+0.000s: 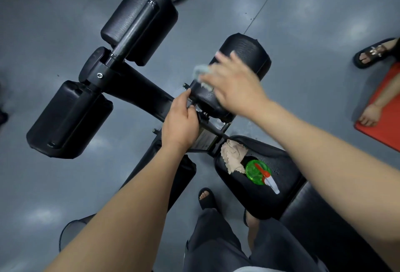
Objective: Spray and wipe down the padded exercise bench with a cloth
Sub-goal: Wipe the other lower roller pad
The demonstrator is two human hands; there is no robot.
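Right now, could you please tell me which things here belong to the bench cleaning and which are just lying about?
Job: pale cloth under the right hand, roller pad, left hand gripping the bench frame, green spray bottle and beige cloth on the seat pad.
Lying about: red mat, another person's sandal.

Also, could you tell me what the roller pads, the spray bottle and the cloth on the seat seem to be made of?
Roller pads: black vinyl or faux leather, going by the fine grain and dull sheen. Spray bottle: glossy translucent green plastic, red and white trigger. Cloth on the seat: soft beige fabric, possibly microfibre, crumpled with a fuzzy nap.
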